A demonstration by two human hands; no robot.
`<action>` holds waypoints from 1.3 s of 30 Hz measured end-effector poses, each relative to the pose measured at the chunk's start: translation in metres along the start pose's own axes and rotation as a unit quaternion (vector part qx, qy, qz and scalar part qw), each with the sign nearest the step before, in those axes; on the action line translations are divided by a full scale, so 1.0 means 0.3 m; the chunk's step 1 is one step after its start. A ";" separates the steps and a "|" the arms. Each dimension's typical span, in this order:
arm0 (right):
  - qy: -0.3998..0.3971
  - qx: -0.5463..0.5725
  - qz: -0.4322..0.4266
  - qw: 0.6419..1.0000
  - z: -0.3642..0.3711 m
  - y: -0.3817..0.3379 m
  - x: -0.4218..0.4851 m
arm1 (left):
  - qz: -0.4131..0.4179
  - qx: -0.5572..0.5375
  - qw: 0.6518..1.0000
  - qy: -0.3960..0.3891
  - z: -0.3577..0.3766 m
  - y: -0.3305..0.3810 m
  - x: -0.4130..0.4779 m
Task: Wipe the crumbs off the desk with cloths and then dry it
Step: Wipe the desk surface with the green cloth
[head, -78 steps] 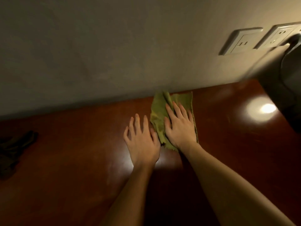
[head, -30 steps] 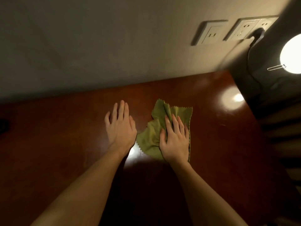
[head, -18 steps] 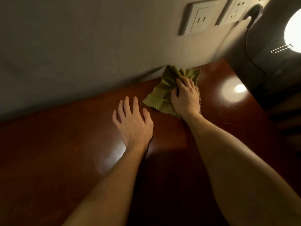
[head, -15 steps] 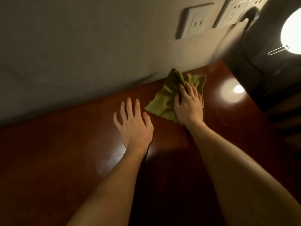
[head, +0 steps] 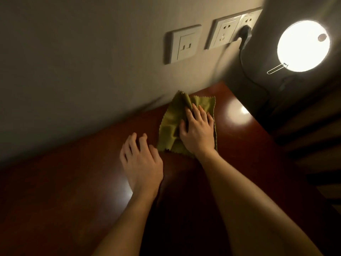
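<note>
Left hand [head: 143, 163], flat, empty, brought beside cloth [head: 168, 126]; right hand [head: 198, 133] pressed flat on it. Bunched 12 o'clock edge: crumbs likely skipped.

Olive-green cloth [head: 170, 126], zigzag-cut edges, rumpled, one fold ridge running through it. Lies on the glossy red-brown desk [head: 55, 200] near its right end, far corner up against the wall.

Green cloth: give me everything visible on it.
The green cloth is olive, thin-looking fabric with zigzag-cut edges, creased and partly folded, its far corner bunched up at the wall. It lies on the reddish-brown desk; the right hand presses down on it. The left hand sits by its near corner; contact unclear.
</note>
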State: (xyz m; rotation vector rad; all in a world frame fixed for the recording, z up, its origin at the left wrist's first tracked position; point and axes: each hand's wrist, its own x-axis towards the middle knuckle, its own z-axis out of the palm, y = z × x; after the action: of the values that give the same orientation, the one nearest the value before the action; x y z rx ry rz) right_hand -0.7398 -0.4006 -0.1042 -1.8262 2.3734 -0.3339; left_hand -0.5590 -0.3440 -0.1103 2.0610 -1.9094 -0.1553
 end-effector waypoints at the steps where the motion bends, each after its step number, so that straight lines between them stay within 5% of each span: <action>1: 0.000 0.001 0.000 1.000 -0.003 0.010 0.055 | -0.002 -0.008 1.000 0.004 0.004 -0.003 0.005; 6: -0.006 -0.009 -0.014 1.000 -0.008 0.030 0.094 | 0.004 0.010 1.000 -0.005 -0.003 0.008 0.022; 16: -0.097 -0.020 -0.053 0.994 -0.038 0.038 -0.471 | -0.002 -0.009 0.999 -0.032 -0.038 0.022 0.028; 30: -0.079 -0.025 0.006 0.997 -0.032 0.179 0.330 | 0.001 0.010 1.000 -0.015 0.004 0.012 0.029; 35: -0.058 -0.012 0.141 0.988 -0.051 0.180 0.056 | 0.003 0.009 1.000 -0.019 -0.022 0.016 0.024; 39: -0.062 -0.026 0.159 0.985 -0.063 0.152 -0.295 | 0.009 0.008 1.000 -0.020 -0.036 0.021 0.020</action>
State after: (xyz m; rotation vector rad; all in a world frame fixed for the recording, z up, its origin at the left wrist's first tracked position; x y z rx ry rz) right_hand -0.7640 -0.3023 -0.1003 -1.4057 2.5498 -0.1190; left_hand -0.5613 -0.3484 -0.0973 2.0652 -1.9583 -0.1776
